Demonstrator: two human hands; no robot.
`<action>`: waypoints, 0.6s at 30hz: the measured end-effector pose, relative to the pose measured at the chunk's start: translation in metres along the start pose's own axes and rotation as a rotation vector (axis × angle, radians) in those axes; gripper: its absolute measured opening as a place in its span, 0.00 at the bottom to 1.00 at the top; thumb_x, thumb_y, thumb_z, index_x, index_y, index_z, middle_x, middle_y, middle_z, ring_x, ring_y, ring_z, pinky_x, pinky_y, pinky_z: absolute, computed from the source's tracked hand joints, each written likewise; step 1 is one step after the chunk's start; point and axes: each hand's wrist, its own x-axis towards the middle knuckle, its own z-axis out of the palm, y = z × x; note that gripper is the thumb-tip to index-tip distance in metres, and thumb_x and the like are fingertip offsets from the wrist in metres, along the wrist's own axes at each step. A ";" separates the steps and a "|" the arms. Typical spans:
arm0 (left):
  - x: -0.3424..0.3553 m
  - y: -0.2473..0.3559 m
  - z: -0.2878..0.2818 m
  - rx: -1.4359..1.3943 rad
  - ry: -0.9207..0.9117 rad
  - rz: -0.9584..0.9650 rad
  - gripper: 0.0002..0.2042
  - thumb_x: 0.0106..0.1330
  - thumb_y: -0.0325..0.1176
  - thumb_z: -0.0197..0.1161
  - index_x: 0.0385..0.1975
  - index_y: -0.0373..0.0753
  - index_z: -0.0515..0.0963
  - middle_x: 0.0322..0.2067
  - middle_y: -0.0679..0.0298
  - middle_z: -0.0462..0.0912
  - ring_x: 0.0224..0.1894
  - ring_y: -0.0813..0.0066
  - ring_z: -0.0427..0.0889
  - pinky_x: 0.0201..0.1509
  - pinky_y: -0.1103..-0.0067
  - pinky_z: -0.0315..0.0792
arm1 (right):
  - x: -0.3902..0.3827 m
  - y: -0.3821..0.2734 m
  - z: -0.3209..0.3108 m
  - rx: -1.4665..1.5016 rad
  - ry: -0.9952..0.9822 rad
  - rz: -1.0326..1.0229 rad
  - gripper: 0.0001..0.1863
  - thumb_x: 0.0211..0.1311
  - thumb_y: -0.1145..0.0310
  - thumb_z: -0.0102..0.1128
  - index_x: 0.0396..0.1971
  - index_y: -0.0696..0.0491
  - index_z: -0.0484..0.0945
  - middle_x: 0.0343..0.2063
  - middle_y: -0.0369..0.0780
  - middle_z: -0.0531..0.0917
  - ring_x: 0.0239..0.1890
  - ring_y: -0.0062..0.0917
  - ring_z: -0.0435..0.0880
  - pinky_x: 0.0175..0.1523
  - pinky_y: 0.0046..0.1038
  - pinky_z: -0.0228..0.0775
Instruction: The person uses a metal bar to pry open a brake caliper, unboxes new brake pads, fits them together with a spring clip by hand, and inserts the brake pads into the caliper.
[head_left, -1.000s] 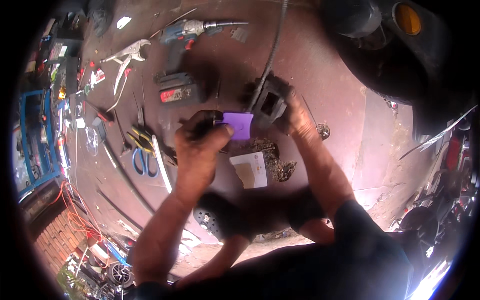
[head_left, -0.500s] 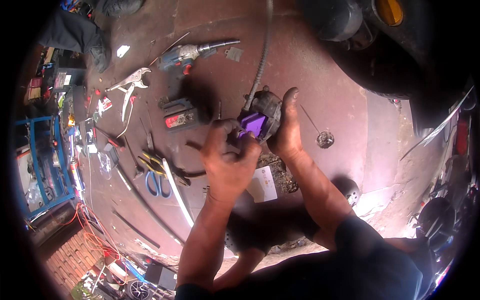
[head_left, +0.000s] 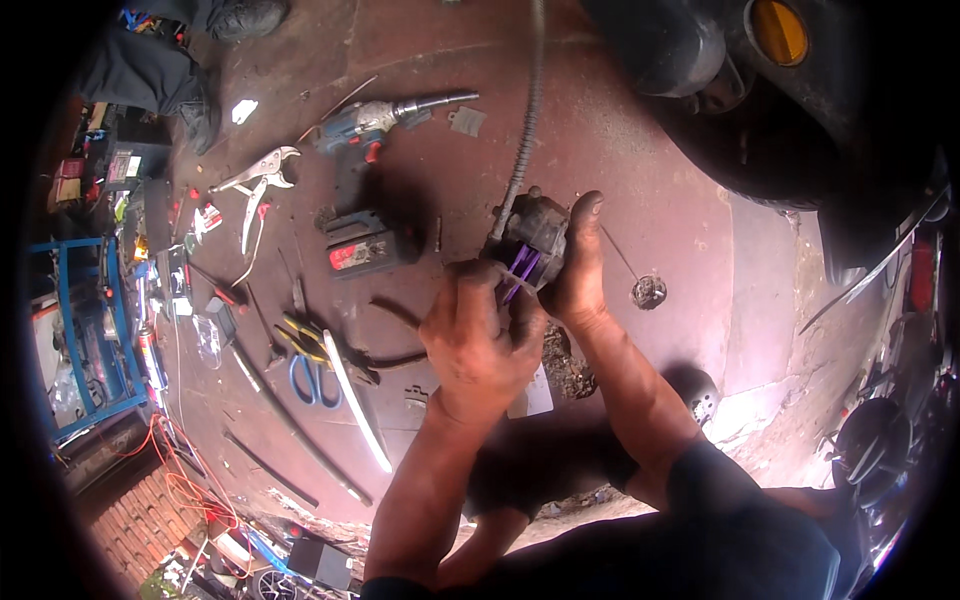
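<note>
My right hand (head_left: 582,275) grips a dirty, dark metal housing (head_left: 542,222) from the right, thumb up along its side. A ribbed hose (head_left: 529,120) runs from the housing toward the top. Purple pieces (head_left: 522,266) show edge-on in the housing's opening. My left hand (head_left: 475,340) has its fingers closed round their lower end, pinching at the opening; the fingertips are partly hidden. Below the hands lie a white card (head_left: 530,400), partly covered, and dark gritty debris (head_left: 573,370).
Around lie a drill (head_left: 375,120), battery pack (head_left: 360,250), locking pliers (head_left: 260,175), scissors (head_left: 315,385), hoses (head_left: 300,435) and orange cord (head_left: 185,480). A blue rack (head_left: 85,405) stands left. Dark vehicle parts (head_left: 655,50) overhang the upper right. Another person's trouser leg (head_left: 150,80) shows upper left.
The purple piece went from lying flat-on beside the housing to edge-on inside its opening. My left hand moved right to the housing; my right hand's thumb now stands along its side.
</note>
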 end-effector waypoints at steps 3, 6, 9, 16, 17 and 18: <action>-0.001 -0.002 -0.002 -0.002 -0.042 -0.032 0.11 0.52 0.20 0.60 0.36 0.34 0.72 0.28 0.57 0.77 0.25 0.65 0.78 0.29 0.73 0.72 | 0.002 0.002 -0.002 0.015 -0.014 0.006 0.52 0.57 0.25 0.39 0.56 0.64 0.67 0.45 0.44 0.79 0.47 0.29 0.78 0.58 0.31 0.67; -0.001 0.000 -0.004 0.002 -0.065 -0.059 0.11 0.53 0.20 0.61 0.37 0.33 0.73 0.29 0.56 0.77 0.25 0.65 0.79 0.29 0.73 0.73 | 0.003 0.002 0.000 0.002 -0.030 -0.013 0.46 0.57 0.24 0.36 0.48 0.56 0.72 0.40 0.40 0.79 0.43 0.28 0.78 0.52 0.30 0.72; 0.002 -0.007 -0.006 0.023 -0.101 -0.036 0.12 0.54 0.21 0.62 0.38 0.32 0.73 0.30 0.55 0.78 0.26 0.67 0.80 0.30 0.74 0.74 | 0.005 0.008 -0.001 0.004 -0.116 -0.001 0.45 0.57 0.24 0.36 0.49 0.55 0.72 0.40 0.39 0.79 0.43 0.28 0.79 0.52 0.30 0.72; 0.002 -0.010 -0.002 -0.017 -0.099 -0.154 0.11 0.50 0.23 0.64 0.34 0.35 0.73 0.27 0.52 0.76 0.26 0.50 0.78 0.28 0.63 0.71 | 0.006 0.016 0.001 0.017 -0.068 0.016 0.45 0.58 0.25 0.35 0.47 0.55 0.74 0.40 0.40 0.81 0.42 0.27 0.80 0.51 0.29 0.73; 0.001 -0.011 -0.002 -0.025 -0.101 -0.180 0.11 0.50 0.24 0.64 0.34 0.35 0.73 0.27 0.52 0.76 0.26 0.49 0.78 0.29 0.62 0.71 | 0.007 0.017 0.002 0.048 -0.010 0.029 0.45 0.58 0.25 0.35 0.46 0.55 0.74 0.40 0.40 0.81 0.43 0.27 0.80 0.52 0.29 0.73; 0.000 -0.011 -0.002 -0.034 -0.103 -0.205 0.11 0.50 0.24 0.64 0.34 0.35 0.73 0.27 0.52 0.76 0.26 0.49 0.78 0.30 0.62 0.72 | 0.007 0.017 0.003 0.050 -0.012 0.028 0.45 0.58 0.25 0.35 0.46 0.55 0.74 0.40 0.40 0.81 0.43 0.27 0.80 0.52 0.29 0.73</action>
